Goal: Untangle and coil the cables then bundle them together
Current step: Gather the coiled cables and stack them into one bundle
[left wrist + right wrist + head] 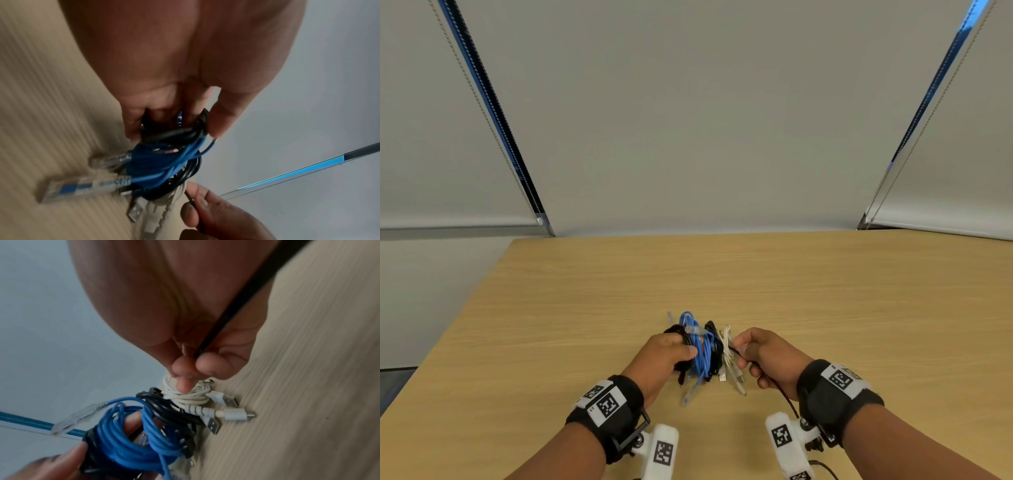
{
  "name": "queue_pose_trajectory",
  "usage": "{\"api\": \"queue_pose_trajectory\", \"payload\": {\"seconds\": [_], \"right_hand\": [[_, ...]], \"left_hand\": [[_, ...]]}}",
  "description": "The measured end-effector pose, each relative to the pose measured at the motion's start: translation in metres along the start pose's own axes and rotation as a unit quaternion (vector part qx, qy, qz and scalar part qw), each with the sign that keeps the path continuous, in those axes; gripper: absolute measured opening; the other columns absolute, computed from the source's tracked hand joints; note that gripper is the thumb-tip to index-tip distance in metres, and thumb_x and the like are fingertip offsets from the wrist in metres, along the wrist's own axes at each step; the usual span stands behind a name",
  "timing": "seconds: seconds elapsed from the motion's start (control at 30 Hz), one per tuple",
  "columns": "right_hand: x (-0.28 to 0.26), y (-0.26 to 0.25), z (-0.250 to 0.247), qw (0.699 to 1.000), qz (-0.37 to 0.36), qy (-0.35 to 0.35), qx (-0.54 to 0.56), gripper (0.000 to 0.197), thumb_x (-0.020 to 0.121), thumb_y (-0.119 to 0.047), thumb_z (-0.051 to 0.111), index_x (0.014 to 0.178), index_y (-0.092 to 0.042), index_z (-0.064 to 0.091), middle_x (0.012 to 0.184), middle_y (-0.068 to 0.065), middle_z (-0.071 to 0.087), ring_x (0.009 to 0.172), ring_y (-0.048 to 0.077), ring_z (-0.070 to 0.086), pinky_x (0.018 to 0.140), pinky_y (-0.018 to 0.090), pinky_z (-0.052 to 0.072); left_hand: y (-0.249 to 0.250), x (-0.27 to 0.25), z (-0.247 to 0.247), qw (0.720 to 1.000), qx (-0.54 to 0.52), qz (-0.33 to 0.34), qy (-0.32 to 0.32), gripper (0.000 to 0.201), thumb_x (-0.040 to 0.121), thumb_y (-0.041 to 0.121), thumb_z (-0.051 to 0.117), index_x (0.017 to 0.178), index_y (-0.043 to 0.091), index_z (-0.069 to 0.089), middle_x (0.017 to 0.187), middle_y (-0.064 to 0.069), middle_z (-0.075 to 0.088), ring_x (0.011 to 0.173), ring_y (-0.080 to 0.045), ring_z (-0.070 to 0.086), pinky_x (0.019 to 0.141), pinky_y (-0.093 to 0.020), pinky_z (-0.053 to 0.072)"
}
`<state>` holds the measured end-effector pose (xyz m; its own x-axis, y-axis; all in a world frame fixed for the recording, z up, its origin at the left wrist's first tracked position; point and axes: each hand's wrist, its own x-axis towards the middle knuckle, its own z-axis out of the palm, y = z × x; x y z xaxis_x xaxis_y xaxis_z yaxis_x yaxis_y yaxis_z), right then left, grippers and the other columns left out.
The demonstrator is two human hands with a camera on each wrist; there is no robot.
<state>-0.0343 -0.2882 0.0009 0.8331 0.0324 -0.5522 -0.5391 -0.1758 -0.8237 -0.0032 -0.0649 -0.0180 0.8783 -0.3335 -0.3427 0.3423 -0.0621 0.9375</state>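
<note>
On the wooden table (825, 291) near its front edge stand several coiled cables side by side. A blue network cable coil (698, 346) (127, 441) with clear plugs (82, 188) sits between black cable coils (714, 342) (176, 133). My left hand (671, 353) (174, 113) grips the blue and black coils, fingers curled through them. A white USB cable coil (727, 346) (185, 395) lies to the right. My right hand (753, 353) (191, 369) pinches a thin black tie strand (236, 303) (191, 199) beside the white coil; the strand trails back under the wrist.
The table's left edge (465, 308) runs diagonally, with floor beyond it. Grey roller blinds (705, 120) with bead chains hang behind the table. Bare wood stretches beyond and to both sides of the cables.
</note>
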Motion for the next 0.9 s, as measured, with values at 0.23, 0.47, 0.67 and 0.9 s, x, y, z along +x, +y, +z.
{"api": "queue_pose_trajectory", "payload": {"seconds": [0.23, 0.47, 0.67, 0.9], "right_hand": [[0.01, 0.001, 0.0, 0.999, 0.014, 0.001, -0.034, 0.023, 0.098, -0.005, 0.052, 0.113, -0.011, 0.068, 0.076, 0.003, 0.055, 0.05, 0.01, 0.035, 0.044, 0.024, 0.03], [0.013, 0.003, 0.0, 0.998, 0.03, -0.011, -0.056, 0.024, 0.098, -0.006, 0.05, 0.112, -0.014, 0.067, 0.078, 0.002, 0.054, 0.051, 0.009, 0.036, 0.046, 0.022, 0.031], [0.012, 0.006, 0.003, 0.999, 0.023, -0.029, -0.018, 0.02, 0.098, -0.006, 0.05, 0.097, -0.016, 0.067, 0.075, 0.003, 0.052, 0.05, 0.009, 0.038, 0.045, 0.022, 0.032], [0.018, 0.001, 0.028, 0.994, -0.006, -0.023, -0.11, 0.057, 0.07, -0.07, 0.075, 0.074, -0.02, 0.047, 0.056, -0.008, 0.038, 0.045, 0.01, 0.028, 0.043, 0.023, 0.023]], "left_hand": [[-0.008, 0.006, -0.001, 0.994, 0.044, 0.022, 0.097, 0.007, 0.084, 0.011, 0.078, 0.079, 0.014, 0.081, 0.085, -0.008, 0.08, 0.086, -0.022, 0.077, 0.084, -0.037, 0.058], [-0.005, 0.005, 0.002, 0.997, -0.021, -0.025, 0.065, 0.026, 0.097, 0.005, 0.048, 0.088, 0.001, 0.072, 0.098, -0.014, 0.078, 0.098, -0.028, 0.074, 0.093, -0.043, 0.053], [-0.009, 0.008, -0.001, 0.986, 0.091, 0.019, 0.136, 0.036, 0.088, -0.011, 0.055, 0.06, 0.012, 0.061, 0.072, -0.021, 0.061, 0.074, -0.024, 0.058, 0.072, -0.037, 0.05], [-0.014, 0.012, 0.008, 0.968, 0.156, 0.043, 0.189, 0.047, 0.083, -0.01, 0.056, 0.049, 0.023, 0.049, 0.049, 0.006, 0.041, 0.055, -0.018, 0.036, 0.057, -0.032, 0.03]]}}
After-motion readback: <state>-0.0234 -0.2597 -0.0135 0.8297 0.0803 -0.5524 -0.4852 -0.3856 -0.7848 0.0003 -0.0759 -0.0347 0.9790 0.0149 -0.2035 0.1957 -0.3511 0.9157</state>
